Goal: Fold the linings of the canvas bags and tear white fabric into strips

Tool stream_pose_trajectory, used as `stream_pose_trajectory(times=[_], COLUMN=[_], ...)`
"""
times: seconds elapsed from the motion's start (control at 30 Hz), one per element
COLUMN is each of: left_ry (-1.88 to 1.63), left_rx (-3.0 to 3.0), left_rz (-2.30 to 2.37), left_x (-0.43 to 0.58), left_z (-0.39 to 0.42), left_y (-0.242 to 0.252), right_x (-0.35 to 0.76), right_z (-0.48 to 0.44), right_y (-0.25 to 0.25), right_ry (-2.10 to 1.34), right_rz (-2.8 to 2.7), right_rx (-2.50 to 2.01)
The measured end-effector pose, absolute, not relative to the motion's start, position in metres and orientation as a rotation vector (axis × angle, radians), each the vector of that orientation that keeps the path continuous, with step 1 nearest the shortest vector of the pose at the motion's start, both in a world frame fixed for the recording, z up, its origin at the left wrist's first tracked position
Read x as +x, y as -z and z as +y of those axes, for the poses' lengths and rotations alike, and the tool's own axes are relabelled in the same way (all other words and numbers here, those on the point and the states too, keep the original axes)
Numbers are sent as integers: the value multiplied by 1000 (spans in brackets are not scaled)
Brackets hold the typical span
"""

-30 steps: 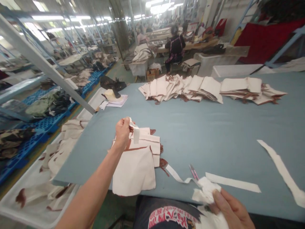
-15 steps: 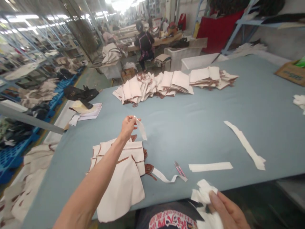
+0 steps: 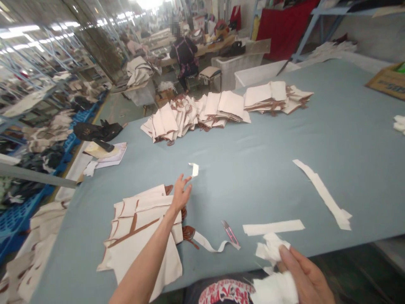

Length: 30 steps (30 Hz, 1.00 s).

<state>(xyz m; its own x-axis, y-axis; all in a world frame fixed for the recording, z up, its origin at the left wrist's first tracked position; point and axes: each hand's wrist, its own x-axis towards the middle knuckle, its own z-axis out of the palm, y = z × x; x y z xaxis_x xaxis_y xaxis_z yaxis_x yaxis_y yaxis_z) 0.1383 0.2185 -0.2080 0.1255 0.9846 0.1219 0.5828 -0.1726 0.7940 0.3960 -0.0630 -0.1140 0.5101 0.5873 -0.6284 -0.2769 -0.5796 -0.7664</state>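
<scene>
My left hand is open over the table, its fingers spread and nothing held. Just beyond its fingertips is a short, curled white strip; whether it touches the fingers is unclear. Below that hand lies a fanned stack of cream fabric pieces with brown edging and brown cords. A white ribbon trails from the brown cord bundle toward pink-handled thread snips. Near the front edge, my right hand grips a crumpled bunch of white fabric strips between thumb and fingers.
On the blue-grey table lie a flat white strip and a longer white strip bundle. Piles of cream pieces line the far edge. A black bag sits at left, a cardboard box at right. A person sits beyond.
My left hand has let go of the short white strip, its fingers spreading as it draws back toward me. The right hand still holds its bunch. The view has shifted slightly.
</scene>
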Motion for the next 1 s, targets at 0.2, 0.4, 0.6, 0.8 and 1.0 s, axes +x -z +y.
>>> stream_pose_trajectory(times=[0.2,0.4,0.6,0.8,1.0], left_ry=[-598,-419,-551,-671,-547], left_rx=[1967,1868,1594,1395,1018], left_rz=[1604,1753,1774,1300,823], left_x=[141,140,151,167,168], left_z=[172,134,119,87,63], left_y=[237,217,169,84,63], right_x=[396,391,381,368,366], right_z=[-43,-11,8,10,1], right_y=[105,96,90,77,59], right_ry=[-1182,-1246,-1471,-1477,-1558], right_rz=[-492,-764,-803,-947,-1208], right_rx=[-1815,-1669,-1433,-1322,-1221])
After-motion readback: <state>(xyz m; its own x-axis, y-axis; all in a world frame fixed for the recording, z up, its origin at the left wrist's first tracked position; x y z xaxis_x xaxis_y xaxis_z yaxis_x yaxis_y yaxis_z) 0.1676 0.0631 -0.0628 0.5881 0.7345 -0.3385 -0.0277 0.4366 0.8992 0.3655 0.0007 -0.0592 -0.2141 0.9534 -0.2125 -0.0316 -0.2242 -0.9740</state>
